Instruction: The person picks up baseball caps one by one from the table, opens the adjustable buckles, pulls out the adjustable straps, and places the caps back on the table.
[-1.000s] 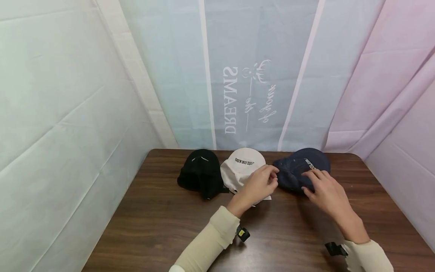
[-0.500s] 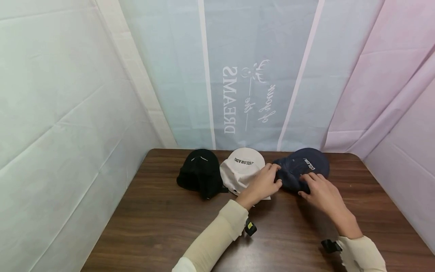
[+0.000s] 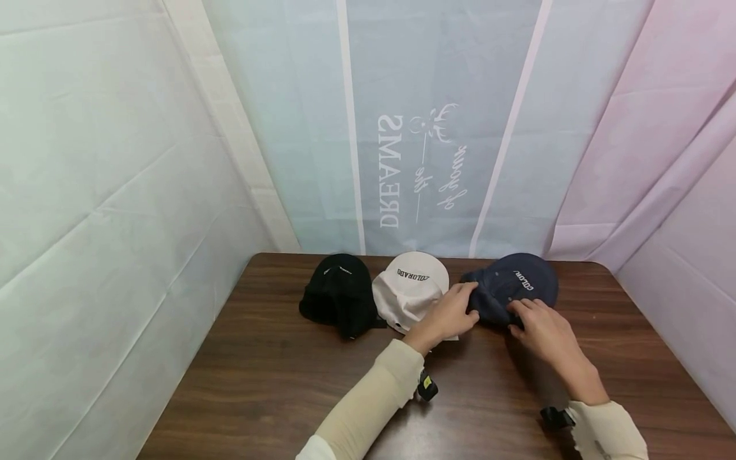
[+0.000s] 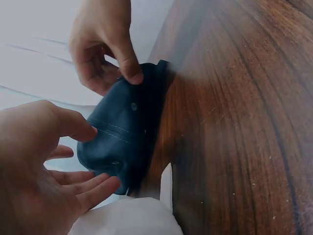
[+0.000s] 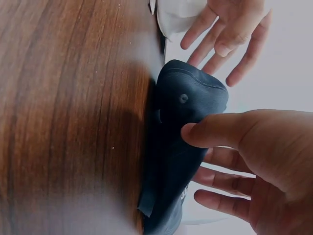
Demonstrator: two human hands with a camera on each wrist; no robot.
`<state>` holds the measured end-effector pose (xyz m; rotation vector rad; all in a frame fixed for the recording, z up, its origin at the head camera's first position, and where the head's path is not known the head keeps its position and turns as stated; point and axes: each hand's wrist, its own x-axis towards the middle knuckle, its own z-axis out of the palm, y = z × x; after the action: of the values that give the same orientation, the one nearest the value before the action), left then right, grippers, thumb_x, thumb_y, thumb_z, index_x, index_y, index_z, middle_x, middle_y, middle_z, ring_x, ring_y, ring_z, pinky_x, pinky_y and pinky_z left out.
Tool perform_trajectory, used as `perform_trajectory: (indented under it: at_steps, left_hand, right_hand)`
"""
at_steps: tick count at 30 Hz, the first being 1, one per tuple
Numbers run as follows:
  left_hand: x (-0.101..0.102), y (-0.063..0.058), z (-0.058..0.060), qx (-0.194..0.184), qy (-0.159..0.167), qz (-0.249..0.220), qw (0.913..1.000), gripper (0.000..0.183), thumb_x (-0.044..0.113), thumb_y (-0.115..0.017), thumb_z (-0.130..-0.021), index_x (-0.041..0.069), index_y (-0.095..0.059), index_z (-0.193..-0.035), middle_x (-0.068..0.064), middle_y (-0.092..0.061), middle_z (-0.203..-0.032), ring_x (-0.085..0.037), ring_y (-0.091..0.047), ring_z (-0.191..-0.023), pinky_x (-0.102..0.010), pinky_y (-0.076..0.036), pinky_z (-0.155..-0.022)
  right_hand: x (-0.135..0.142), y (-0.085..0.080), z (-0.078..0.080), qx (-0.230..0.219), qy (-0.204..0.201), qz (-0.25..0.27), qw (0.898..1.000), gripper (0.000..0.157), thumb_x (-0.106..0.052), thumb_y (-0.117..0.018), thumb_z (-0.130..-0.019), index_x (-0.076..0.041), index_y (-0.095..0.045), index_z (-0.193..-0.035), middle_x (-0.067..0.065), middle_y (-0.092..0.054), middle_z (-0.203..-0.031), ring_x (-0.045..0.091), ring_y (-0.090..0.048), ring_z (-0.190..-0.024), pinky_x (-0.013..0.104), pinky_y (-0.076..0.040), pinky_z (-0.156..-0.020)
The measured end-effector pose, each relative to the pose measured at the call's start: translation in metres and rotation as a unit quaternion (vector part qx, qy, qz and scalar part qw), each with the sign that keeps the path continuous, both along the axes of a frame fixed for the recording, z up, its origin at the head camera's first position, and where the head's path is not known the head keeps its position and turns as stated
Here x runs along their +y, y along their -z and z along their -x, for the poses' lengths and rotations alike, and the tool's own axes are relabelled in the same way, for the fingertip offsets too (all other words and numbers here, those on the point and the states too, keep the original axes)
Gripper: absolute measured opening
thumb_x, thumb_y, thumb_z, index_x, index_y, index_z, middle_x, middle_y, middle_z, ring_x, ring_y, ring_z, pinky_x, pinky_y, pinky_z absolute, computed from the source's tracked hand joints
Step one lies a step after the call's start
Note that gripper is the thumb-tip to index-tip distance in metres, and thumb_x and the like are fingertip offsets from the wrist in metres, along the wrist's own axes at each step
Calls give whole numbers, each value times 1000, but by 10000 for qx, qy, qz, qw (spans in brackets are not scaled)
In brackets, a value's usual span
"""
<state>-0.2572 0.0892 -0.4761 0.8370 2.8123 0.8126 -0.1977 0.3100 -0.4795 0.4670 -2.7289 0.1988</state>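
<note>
A navy baseball cap with white lettering lies at the back right of the table, in front of both hands. My right hand pinches its near side; in the right wrist view the thumb presses the fabric while the fingers reach behind it. At the cap's left side is my left hand, its fingers spread and fairly straight, with the thumb right at the crown in the left wrist view. A white cap lettered COLORADO lies beside it, partly covered by the left hand and forearm.
A black cap lies left of the white one, all three in a row along the back edge of the brown wooden table. Behind the table hangs a pale blue cloth with mirrored lettering.
My left hand has moved slightly right, up to the navy cap's side. The right hand has shifted slightly left and closed in on the cap's near side. The caps stay in place.
</note>
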Motion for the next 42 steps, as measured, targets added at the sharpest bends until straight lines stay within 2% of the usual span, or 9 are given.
perform_trajectory:
  at_steps: [5, 11, 18, 23, 28, 35, 42]
  left_hand:
    - [-1, 4, -1, 43, 83, -83, 9999, 65, 29, -62, -106, 27, -37, -165, 0, -47, -164, -14, -50, -148, -33, -49, -115]
    - [-3, 8, -1, -44, 111, -297, 9995, 67, 26, -62, -106, 27, -33, -167, -3, -43, -166, -17, -51, -148, -33, -49, -115]
    - [-5, 4, -4, -247, 63, -684, 9973, 69, 22, -61, -107, 26, -30, -168, -3, -41, -165, -18, -49, -149, -32, -48, -115]
    - [-8, -2, -6, -163, 68, -744, 9971, 71, 21, -62, -106, 27, -29, -168, -2, -42, -163, -17, -51, -146, -30, -50, -112]
    - [-12, -8, -7, 277, 256, -692, 9969, 76, 13, -65, -102, 22, -29, -169, -4, -44, -161, -16, -52, -144, -24, -49, -109]
    - [-15, -14, -8, 1233, 378, -517, 9903, 84, 4, -70, -95, 17, -31, -168, -8, -49, -154, -19, -54, -140, -22, -47, -110]
    - [-19, -17, -10, 1512, 498, -611, 9853, 87, 3, -70, -97, 23, -26, -170, -8, -46, -158, -22, -52, -142, -26, -48, -112]
  right_hand:
    - [-2, -1, 0, 239, -54, 61, 9997, 34, -4, -89, -77, 1, -74, -107, 15, -74, -101, 36, -67, -91, 55, -57, -76]
    - [-4, -4, -1, 411, -85, 158, 9990, 32, -8, -89, -78, 0, -77, -107, 16, -75, -102, 37, -68, -92, 56, -57, -75]
    - [-6, -12, -5, 609, 10, 388, 9974, 32, -11, -89, -80, -2, -79, -109, 18, -77, -105, 39, -70, -96, 58, -58, -75]
    - [-9, -17, -8, 970, 44, 623, 9933, 31, -11, -89, -80, -4, -80, -109, 17, -77, -101, 37, -70, -93, 58, -58, -72]
    - [-10, -22, -9, 1412, -76, 841, 9864, 31, -8, -88, -79, -4, -80, -109, 16, -77, -98, 36, -70, -91, 57, -58, -70]
    - [-12, -32, -10, 1874, -276, 937, 9774, 34, -5, -89, -78, -2, -80, -111, 13, -76, -94, 31, -69, -80, 51, -55, -59]
    - [-14, -43, -12, 2019, -354, 1083, 9727, 33, -3, -87, -81, -1, -79, -113, 14, -74, -96, 31, -70, -82, 51, -55, -62]
